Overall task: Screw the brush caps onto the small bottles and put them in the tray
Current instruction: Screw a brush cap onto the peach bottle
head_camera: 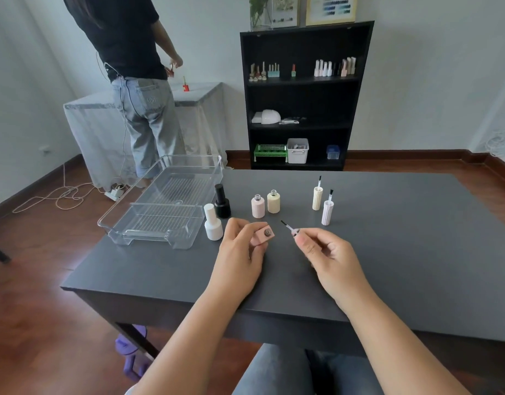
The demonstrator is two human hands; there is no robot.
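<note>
Nearest the seated person: left hand [240,246] closed around a small pink square bottle [261,236], tipped so its open neck faces right and slightly up. Right hand [328,252] pinches a pink brush cap [294,231], most of it hidden by the fingers; brush tip points left and a little far, toward the neck. Brush and bottle are apart, a clear gap between them. The cap's long axis looks roughly in line with the neck, so my read is that the next move is a straight slide of the right hand leftward, then twisting.

Farther on the grey table [388,252]: white capped bottle [213,222] and black capped bottle [222,201], both upright just right of the clear tray [123,220], which holds nothing I can see. Centre: open pink round bottle [258,206] and open cream bottle [273,201]. To the right: cream cap [317,198] and lilac cap [327,212], standing brush-up.

Far: another person at a draped table, back turned; black shelf [305,95] against the wall.
</note>
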